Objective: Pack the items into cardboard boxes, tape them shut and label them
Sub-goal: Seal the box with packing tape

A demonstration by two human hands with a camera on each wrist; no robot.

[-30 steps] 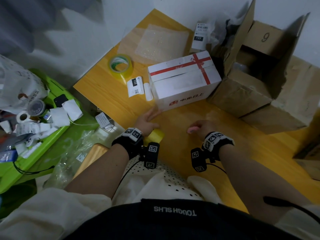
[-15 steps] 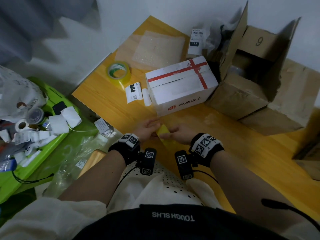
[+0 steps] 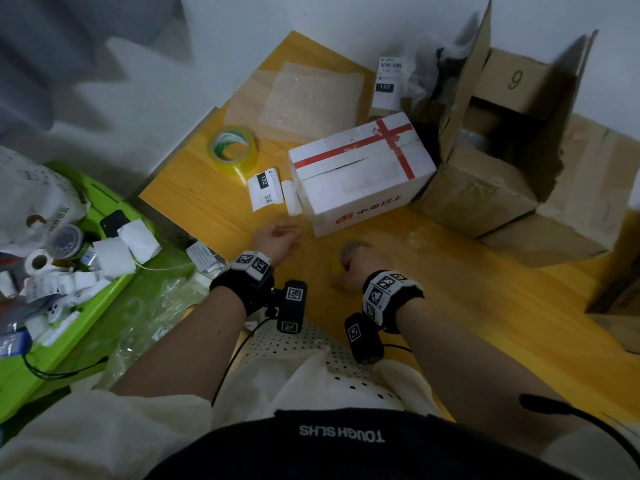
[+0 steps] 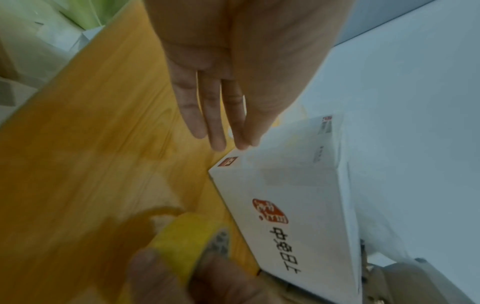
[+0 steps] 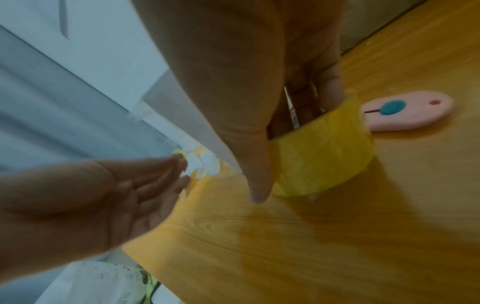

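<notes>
On the wooden table (image 3: 450, 306), the right hand (image 3: 356, 263) grips a light, sticky yellow tape roll (image 5: 324, 152) through its core; left hand (image 3: 275, 237) hangs loose, fingers straight.

The yellow-orange wooden table (image 3: 467, 306) carries a white cardboard box with red tape stripes (image 3: 363, 174) near its middle. Left of it lie a small white printed label (image 3: 265, 189) and a white paper roll (image 3: 290, 197); farther left stands a green-cored roll of clear tape (image 3: 232, 147). At the far edge lies a clear bubble-wrap sheet (image 3: 308, 95). Open brown cardboard boxes (image 3: 485, 188) stand at the right. A pink box cutter (image 5: 407, 114) lies near.
</notes>
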